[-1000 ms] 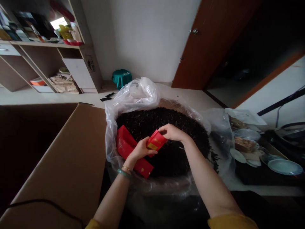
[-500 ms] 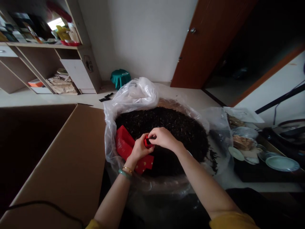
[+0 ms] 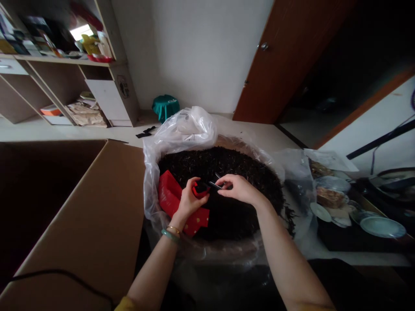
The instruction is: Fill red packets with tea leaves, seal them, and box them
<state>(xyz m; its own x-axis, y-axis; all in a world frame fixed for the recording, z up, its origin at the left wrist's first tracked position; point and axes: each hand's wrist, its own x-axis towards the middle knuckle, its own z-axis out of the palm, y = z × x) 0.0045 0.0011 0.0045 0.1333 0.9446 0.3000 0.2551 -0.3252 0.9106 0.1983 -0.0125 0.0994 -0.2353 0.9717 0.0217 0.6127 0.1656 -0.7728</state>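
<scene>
My left hand (image 3: 188, 199) is closed around a small red container (image 3: 197, 193), its dark opening facing up. Just right of it, my right hand (image 3: 238, 188) pinches a pair of slim metal tweezers (image 3: 215, 185), tips pointing left toward the container and a little apart from it. Under and beside my left wrist lies a red packet (image 3: 170, 192) with a spotted end. Both hands are above a heap of dark, dry, leaf-like shreds (image 3: 223, 160), which fills a wide round vessel lined with a clear plastic bag (image 3: 149, 172).
A large open cardboard box (image 3: 106, 207) stands close on the left. To the right are a tray with lidded tubs (image 3: 333, 183) and a pale dish (image 3: 382, 224). A green-covered bin (image 3: 165, 107), shelves (image 3: 112, 99) and a brown door (image 3: 259, 82) are behind.
My right hand has drawn back to the right from the red container's opening, and the tweezers in it now show. My left hand stays in place, with its fingers slightly more spread around the container.
</scene>
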